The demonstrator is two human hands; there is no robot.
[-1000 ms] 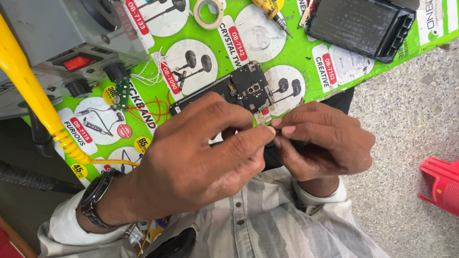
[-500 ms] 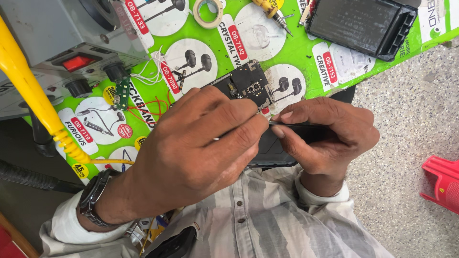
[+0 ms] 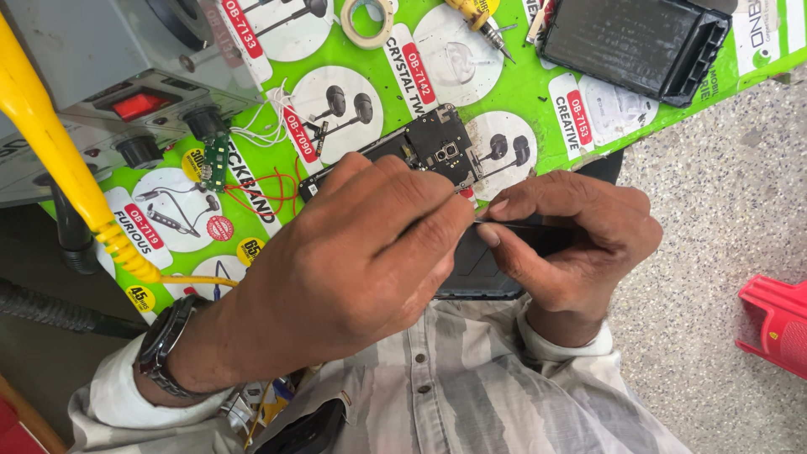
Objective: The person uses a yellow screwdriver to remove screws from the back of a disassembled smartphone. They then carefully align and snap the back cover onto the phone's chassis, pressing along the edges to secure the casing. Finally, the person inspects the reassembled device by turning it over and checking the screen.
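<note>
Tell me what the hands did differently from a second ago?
The left hand slid up over the opened phone. The right hand shifted slightly right, gripping its thin black tool. Phone, tape roll and black tray stayed put.

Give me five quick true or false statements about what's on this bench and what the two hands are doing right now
1. The left hand wears a wristwatch. True.
2. The opened phone lies on a plain white mat. False: it lies on a bright green printed mat.
3. The right hand pinches a thin dark tool, its tip meeting the left hand's fingertips. True.
4. The roll of tape sits on the speckled floor. False: it lies on the mat near the top edge.
5. The black tray is under the left hand. False: it sits apart at the top right.
</note>
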